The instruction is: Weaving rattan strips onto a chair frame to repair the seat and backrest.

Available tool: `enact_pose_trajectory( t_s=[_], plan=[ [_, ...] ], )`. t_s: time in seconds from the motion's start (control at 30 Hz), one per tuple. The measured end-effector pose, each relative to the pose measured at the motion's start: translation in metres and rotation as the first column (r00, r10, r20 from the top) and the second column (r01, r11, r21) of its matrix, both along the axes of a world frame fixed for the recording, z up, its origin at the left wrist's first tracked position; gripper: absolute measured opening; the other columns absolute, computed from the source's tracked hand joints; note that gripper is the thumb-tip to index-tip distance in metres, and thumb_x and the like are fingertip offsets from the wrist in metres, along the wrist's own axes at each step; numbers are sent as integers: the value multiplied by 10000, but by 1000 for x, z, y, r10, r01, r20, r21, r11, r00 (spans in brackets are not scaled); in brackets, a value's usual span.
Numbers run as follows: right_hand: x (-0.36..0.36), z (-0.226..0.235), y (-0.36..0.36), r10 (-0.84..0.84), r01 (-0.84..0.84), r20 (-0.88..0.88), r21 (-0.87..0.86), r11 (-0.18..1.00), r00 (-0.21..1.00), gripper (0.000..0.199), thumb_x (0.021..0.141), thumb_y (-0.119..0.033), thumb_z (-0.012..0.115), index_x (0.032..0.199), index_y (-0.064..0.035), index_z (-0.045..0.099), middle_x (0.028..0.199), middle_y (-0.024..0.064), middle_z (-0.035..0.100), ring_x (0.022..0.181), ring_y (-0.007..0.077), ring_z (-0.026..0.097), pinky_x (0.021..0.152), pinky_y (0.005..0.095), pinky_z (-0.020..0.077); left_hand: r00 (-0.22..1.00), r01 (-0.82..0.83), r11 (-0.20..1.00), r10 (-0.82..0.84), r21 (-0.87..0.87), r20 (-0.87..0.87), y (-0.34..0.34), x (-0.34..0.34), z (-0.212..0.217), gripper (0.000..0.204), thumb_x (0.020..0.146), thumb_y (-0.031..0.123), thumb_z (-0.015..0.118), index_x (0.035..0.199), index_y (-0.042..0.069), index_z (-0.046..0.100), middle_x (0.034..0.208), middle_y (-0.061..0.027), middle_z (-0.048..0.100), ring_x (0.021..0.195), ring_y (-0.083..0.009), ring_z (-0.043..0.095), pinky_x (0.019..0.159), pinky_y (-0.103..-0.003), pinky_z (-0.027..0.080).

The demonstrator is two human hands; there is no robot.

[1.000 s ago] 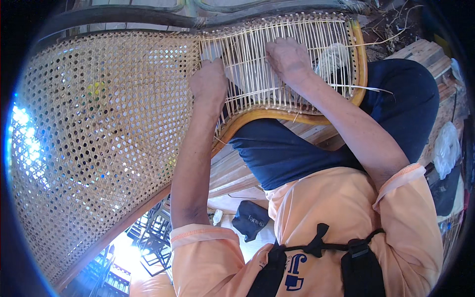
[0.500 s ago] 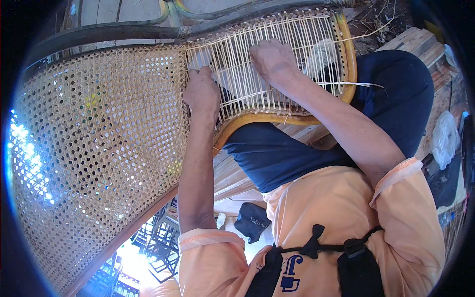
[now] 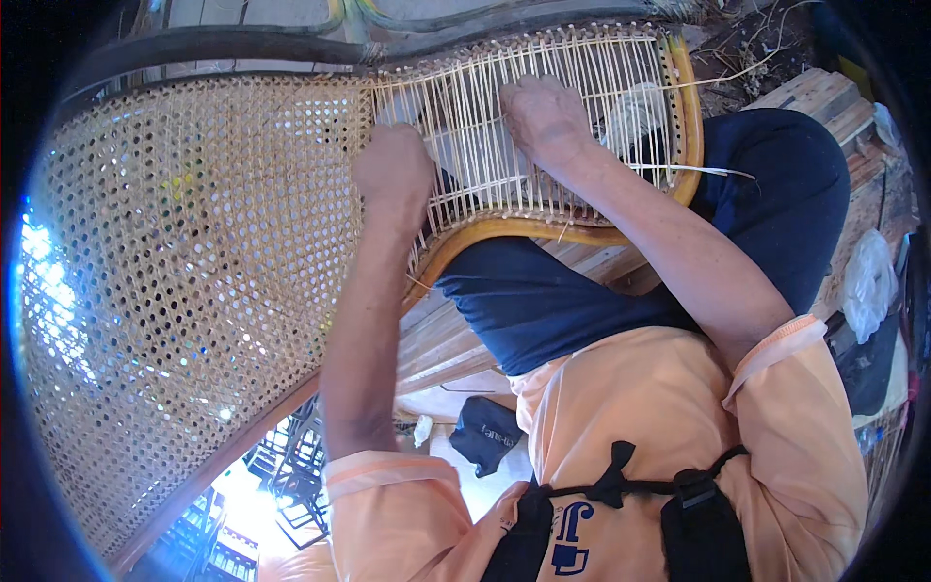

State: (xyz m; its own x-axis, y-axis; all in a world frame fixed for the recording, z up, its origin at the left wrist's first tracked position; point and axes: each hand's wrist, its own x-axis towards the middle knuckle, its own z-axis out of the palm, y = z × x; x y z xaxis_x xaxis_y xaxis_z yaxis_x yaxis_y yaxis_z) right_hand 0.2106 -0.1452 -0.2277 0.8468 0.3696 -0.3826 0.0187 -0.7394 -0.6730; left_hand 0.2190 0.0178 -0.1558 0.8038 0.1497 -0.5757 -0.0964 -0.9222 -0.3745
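A curved wooden seat frame point(image 3: 690, 145) with woven cane lies across my lap. Its left part is a finished open-hole cane mesh point(image 3: 194, 204). On the right part, pale cane strands point(image 3: 601, 73) run mostly up and down, with a few crossing sideways. My left hand point(image 3: 393, 167) is closed above the boundary between mesh and loose strands; its fingertips are hidden beneath it. My right hand point(image 3: 549, 116) is closed low among the upright strands, its curled fingers on a sideways cane strand. One loose strand end point(image 3: 722, 172) sticks out past the frame's right edge.
A dark frame rail point(image 3: 213, 48) runs along the far side. Wooden planks point(image 3: 815, 102) and a clear plastic bag point(image 3: 870, 281) lie at the right. A dark cloth bag point(image 3: 485, 434) is on the floor, and dark stacked frames point(image 3: 296, 475) stand at lower left.
My left hand has lifted and turned over, so its fingers no longer show. My right hand has shifted slightly right along with the frame in view.
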Motion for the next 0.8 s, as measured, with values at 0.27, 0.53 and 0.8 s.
enact_pose_trajectory(
  t_s=[0.27, 0.53, 0.8],
  plan=[
    [6, 1, -4, 50, -50, 16, -42, 998, 999, 77, 798, -98, 569, 857, -69, 610, 892, 120, 582, 868, 274, 556, 767, 393, 452, 976, 173, 980, -157, 99, -150, 27, 31, 58, 187, 783, 102, 491, 877, 15, 626, 918, -204, 618, 796, -367, 637, 673, -447, 515],
    [20, -1, 81, -34, 111, -114, 781, 614, 993, 299, 887, -292, 559, 1044, -44, 614, 980, 103, 620, 932, 198, 582, 849, 304, 455, 965, 218, 964, -236, 155, 112, 10, 31, 132, 127, 798, 135, 536, 859, 44, 602, 880, -167, 595, 725, -335, 633, 616, -428, 508],
    [21, -14, 64, 65, 174, -383, 555, 813, 922, 245, 880, -261, 560, 901, -31, 641, 724, 36, 611, 699, 123, 561, 674, 280, 452, 764, -4, 868, 322, -496, 558, 26, -31, 56, 235, 819, 136, 533, 1035, 47, 565, 898, -159, 556, 795, -329, 572, 666, -422, 474]
  ],
)
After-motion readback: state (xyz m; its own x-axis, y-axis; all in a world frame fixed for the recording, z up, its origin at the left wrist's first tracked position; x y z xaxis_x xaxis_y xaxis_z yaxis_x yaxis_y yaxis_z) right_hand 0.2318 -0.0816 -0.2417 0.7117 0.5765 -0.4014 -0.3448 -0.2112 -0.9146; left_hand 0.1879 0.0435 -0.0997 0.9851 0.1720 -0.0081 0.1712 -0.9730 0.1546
